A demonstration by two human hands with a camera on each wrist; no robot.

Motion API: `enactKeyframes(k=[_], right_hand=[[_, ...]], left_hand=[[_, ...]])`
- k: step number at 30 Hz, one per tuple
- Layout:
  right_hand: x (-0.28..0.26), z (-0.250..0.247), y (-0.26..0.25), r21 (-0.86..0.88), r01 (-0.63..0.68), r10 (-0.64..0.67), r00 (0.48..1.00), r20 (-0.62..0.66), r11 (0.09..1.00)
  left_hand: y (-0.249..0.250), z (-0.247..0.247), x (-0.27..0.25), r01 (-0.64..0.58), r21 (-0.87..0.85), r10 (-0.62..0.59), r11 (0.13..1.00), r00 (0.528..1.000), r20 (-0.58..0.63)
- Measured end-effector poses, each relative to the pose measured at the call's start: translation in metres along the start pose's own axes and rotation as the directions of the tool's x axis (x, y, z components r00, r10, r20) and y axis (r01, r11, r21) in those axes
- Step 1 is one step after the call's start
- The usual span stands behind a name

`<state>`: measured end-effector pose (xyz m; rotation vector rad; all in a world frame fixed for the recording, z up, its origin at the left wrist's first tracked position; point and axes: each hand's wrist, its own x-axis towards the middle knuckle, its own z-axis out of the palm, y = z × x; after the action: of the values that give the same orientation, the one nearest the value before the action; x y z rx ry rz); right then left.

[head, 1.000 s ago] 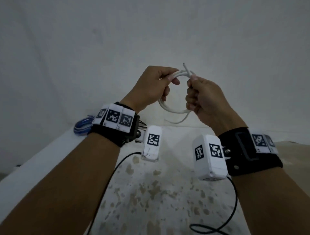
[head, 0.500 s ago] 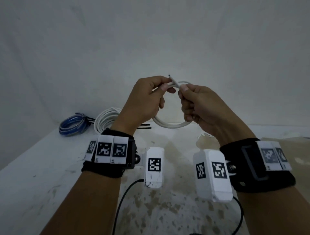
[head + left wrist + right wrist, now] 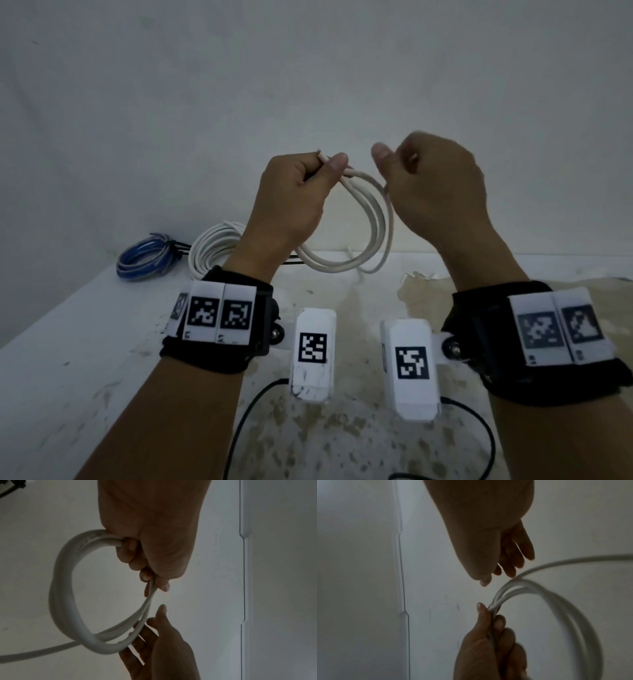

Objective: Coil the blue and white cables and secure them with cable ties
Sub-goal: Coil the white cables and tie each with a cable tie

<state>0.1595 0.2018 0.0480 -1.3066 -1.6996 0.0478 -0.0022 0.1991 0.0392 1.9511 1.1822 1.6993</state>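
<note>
The left hand [image 3: 291,192] holds a white cable [image 3: 363,219] in the air above the counter [image 3: 68,342], with thumb and fingers curled tight around the gathered strands, so that a small coil of about two or three turns hangs down from the fist. One short end of the cable sticks out above the left thumb. The right hand [image 3: 435,181] is at 3 o'clock from the left one, very near; in the wrist views its fingers are spread and relaxed and they grip nothing, though they are just beside the coil and perhaps brush its outer turn. One loose tail of the cable leaves the coil and runs out of the wrist pictures, so I judge this coil is not yet finished.

At 10 o'clock on the counter, near the wall, lies a blue coil [image 3: 145,255], and just beside it, toward 11 o'clock, a bigger white coil [image 3: 212,250]. Thin black strips, probably cable ties, stick out from both of them, so these two seem already coiled and tied; how tight the ties are I cannot tell.

What is left, in my judgement: to wind the remaining tail into the hanging coil, then to put a tie around it. No spare tie shows clearly in the pictures
</note>
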Motion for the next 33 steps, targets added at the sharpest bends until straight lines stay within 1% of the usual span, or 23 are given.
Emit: enactKeyframes(k=[1, 2, 3, 4, 6, 8, 10, 12, 13, 14, 16, 18, 21, 23, 25, 28, 30, 33], right_hand=[[0.002, 0.0, 0.001, -0.043, 0.039, -0.04, 0.999, -0.013, 0.998], [0.002, 0.002, 0.002, -0.029, 0.071, -0.069, 0.996, 0.047, 0.997], [0.002, 0.004, 0.003, 0.031, 0.089, -0.092, 0.988, 0.127, 0.996], [0.002, 0.006, 0.004, 0.115, 0.084, -0.103, 0.979, 0.178, 0.99], [0.001, 0.004, 0.002, 0.276, 0.023, -0.082, 0.976, 0.204, 0.961], [0.001, 0.0, 0.002, 0.407, -0.083, -0.018, 0.971, 0.239, 0.91], [0.002, -0.005, 0.005, 0.495, -0.164, 0.007, 0.953, 0.304, 0.853], [0.002, -0.008, 0.009, 0.553, -0.21, -0.003, 0.934, 0.358, 0.806], [0.002, -0.009, 0.011, 0.584, -0.243, -0.005, 0.921, 0.39, 0.774], [0.001, -0.009, 0.014, 0.623, -0.298, -0.001, 0.902, 0.431, 0.723], [-0.001, -0.006, 0.018, 0.707, -0.441, -0.004, 0.847, 0.532, 0.553], [-0.005, -0.001, 0.021, 0.729, -0.548, -0.048, 0.785, 0.617, 0.409], [-0.009, 0.007, 0.024, 0.712, -0.654, -0.182, 0.691, 0.699, 0.254], [-0.011, 0.012, 0.025, 0.705, -0.691, -0.255, 0.662, 0.705, 0.158], [-0.013, 0.017, 0.027, 0.696, -0.712, -0.293, 0.65, 0.701, 0.087], [-0.015, 0.023, 0.03, 0.682, -0.731, -0.345, 0.63, 0.695, 0.039], [-0.015, 0.024, 0.03, 0.668, -0.743, -0.369, 0.613, 0.699, 0.031], [-0.015, 0.024, 0.03, 0.663, -0.748, -0.375, 0.606, 0.702, 0.034]], left_hand=[[0.0, -0.001, 0.0, -0.004, 0.004, 0.004, 1.0, 1.0, 0.001], [0.0, -0.002, 0.001, -0.01, 0.008, 0.01, 1.0, 1.0, -0.002], [0.0, -0.003, 0.001, -0.017, 0.017, 0.017, 1.0, 1.0, -0.007], [-0.001, -0.004, 0.001, -0.028, 0.032, 0.028, 0.999, 1.0, -0.012], [-0.002, -0.005, 0.002, -0.046, 0.061, 0.047, 0.997, 0.999, -0.018], [-0.005, -0.006, 0.002, -0.049, 0.074, 0.052, 0.996, 0.998, -0.036], [-0.006, -0.006, 0.002, -0.041, 0.071, 0.045, 0.997, 0.998, -0.054], [-0.007, -0.006, 0.002, -0.039, 0.02, 0.04, 0.999, 0.997, -0.064], [-0.006, -0.006, 0.003, -0.036, -0.026, 0.034, 0.999, 0.998, -0.061], [-0.006, -0.005, 0.003, -0.03, -0.079, 0.026, 0.996, 0.998, -0.054], [-0.005, -0.005, 0.003, -0.024, -0.167, 0.019, 0.986, 0.999, -0.03], [-0.005, -0.005, 0.002, -0.029, -0.198, 0.027, 0.98, 1.0, -0.012], [-0.006, -0.006, 0.003, -0.052, -0.178, 0.053, 0.983, 0.999, 0.001], [-0.006, -0.008, 0.003, -0.056, -0.178, 0.062, 0.982, 0.998, 0.029], [-0.005, -0.008, 0.002, -0.03, -0.213, 0.045, 0.977, 0.997, 0.067], [-0.004, -0.007, 0.0, 0.017, -0.261, 0.011, 0.965, 0.994, 0.107], [-0.005, -0.007, 0.0, 0.03, -0.267, 0.002, 0.963, 0.993, 0.12], [-0.007, -0.008, 0.001, 0.02, -0.216, 0.008, 0.976, 0.992, 0.127]])
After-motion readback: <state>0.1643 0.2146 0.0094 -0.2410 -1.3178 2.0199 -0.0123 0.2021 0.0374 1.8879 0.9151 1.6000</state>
